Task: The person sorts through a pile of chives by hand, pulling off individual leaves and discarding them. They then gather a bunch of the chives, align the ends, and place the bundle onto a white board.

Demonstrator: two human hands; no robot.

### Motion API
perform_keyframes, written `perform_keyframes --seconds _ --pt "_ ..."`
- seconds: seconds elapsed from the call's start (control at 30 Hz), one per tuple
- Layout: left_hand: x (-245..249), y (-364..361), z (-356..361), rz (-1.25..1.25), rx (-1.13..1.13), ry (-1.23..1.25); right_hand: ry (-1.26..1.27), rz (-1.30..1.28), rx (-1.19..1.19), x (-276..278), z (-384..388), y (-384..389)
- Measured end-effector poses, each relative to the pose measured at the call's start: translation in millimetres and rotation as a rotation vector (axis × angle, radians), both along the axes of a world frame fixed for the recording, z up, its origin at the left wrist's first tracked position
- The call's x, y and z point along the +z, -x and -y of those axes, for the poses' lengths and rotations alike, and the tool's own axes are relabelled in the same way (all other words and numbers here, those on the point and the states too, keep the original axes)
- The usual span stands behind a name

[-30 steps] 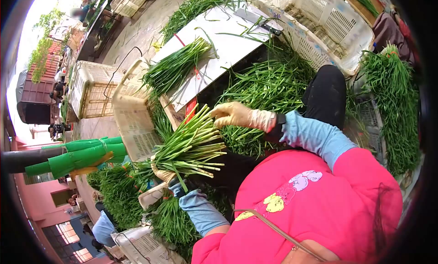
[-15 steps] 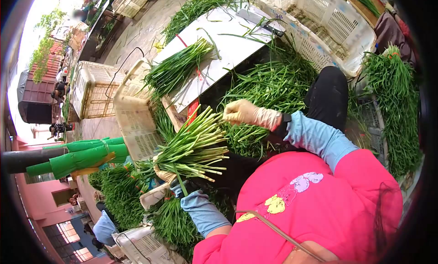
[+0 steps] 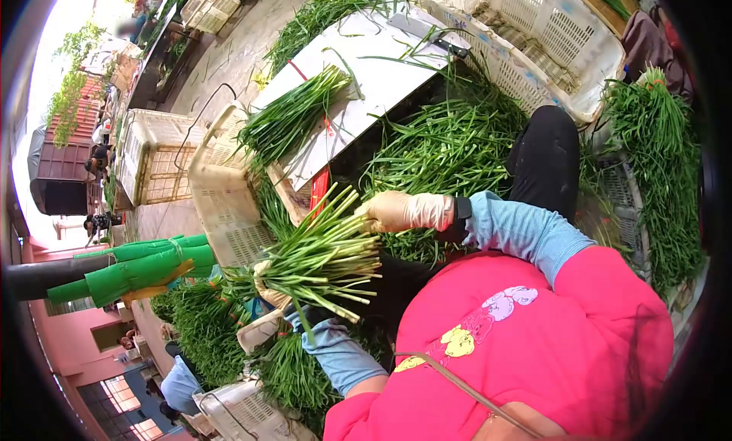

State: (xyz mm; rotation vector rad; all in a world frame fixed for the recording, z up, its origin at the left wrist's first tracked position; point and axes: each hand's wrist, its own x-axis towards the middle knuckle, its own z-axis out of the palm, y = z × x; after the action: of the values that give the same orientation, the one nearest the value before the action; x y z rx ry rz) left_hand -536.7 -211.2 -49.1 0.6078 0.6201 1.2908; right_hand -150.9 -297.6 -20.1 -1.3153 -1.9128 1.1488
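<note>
A bundle of garlic chives (image 3: 324, 254) fans out in front of my body, its pale cut ends pointing right. My left hand (image 3: 272, 288), in a cream glove, is wrapped around its leafy side and partly hidden behind the stalks. My right hand (image 3: 389, 211), gloved too, has its fingers pinched together at the upper stalk ends; the fingertips meet the stalks there. Another chive bundle (image 3: 293, 117) lies across the white board (image 3: 366, 59), beyond my hands. A wide-bladed knife (image 3: 427, 33) rests on the board's far edge.
Loose chives (image 3: 442, 151) are heaped below the board. A white plastic crate (image 3: 534, 44) stands at the upper right, and more crates (image 3: 164, 155) at left. Tied chive bundles (image 3: 659, 181) hang at far right. A green-wrapped pole (image 3: 152, 265) juts in from the left.
My right hand has moved slightly left and down, from beside the bundle to its stalk ends. The bundle in my left hand has shifted a little, its stalks spread slightly differently.
</note>
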Motion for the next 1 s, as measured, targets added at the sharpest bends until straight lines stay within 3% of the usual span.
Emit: perform_keyframes --seconds 0.07,0.2,0.27,0.33,0.43,0.53,0.57,0.73,0.87,0.93,1.0 --pt "-3 1 -1 -0.006 0.004 0.005 -0.012 -0.043 0.095 -18 -4 -13" --pt "-6 0 2 -0.004 0.016 0.025 0.194 0.259 -0.129 -31 -6 -61" --pt "-7 -1 3 -0.006 0.023 0.033 0.195 0.242 -0.133 -35 -7 -59" --pt "-7 -3 5 -0.008 0.026 0.045 -0.277 -0.02 -0.074 -38 -7 -37" --pt "-4 -3 6 -0.015 0.04 0.051 0.102 -0.46 0.031 -14 -4 3" --pt "-2 -5 6 -0.019 0.052 0.059 0.12 -0.463 0.141 -12 -3 26" --pt "-1 -6 6 -0.021 0.054 0.061 0.284 -0.398 0.135 -4 1 26" --pt "1 -6 4 -0.023 0.073 0.073 0.359 -0.44 0.191 -4 3 -15" --pt "1 -10 4 -0.026 0.086 0.092 0.043 0.023 -0.116 -44 -2 -42" --pt "3 -12 5 -0.032 0.092 0.106 0.032 -0.074 -0.09 -48 -5 -36" --pt "4 -13 7 -0.034 0.102 0.116 -0.17 -0.011 -0.146 -51 -9 -15"
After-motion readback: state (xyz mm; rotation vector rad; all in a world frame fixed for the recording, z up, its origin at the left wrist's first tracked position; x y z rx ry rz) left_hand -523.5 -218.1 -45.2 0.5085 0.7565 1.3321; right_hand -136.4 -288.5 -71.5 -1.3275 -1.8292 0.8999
